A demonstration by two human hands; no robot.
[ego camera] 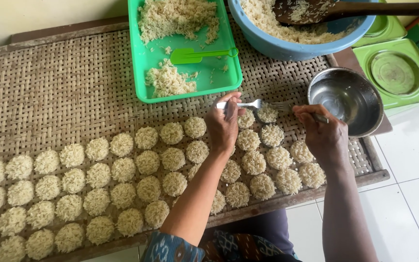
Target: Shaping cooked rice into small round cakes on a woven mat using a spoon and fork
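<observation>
The left hand (224,123) hides part of the fork (248,104) it grips, the right hand (322,133) closes on a second fork (287,106) (handle mostly covered), both tines meeting over a rice cake (266,113) on the woven tray (59,92), beside the steel bowl (347,99).

Both hands closed: left hand (224,123), right hand (322,135), near together.
</observation>
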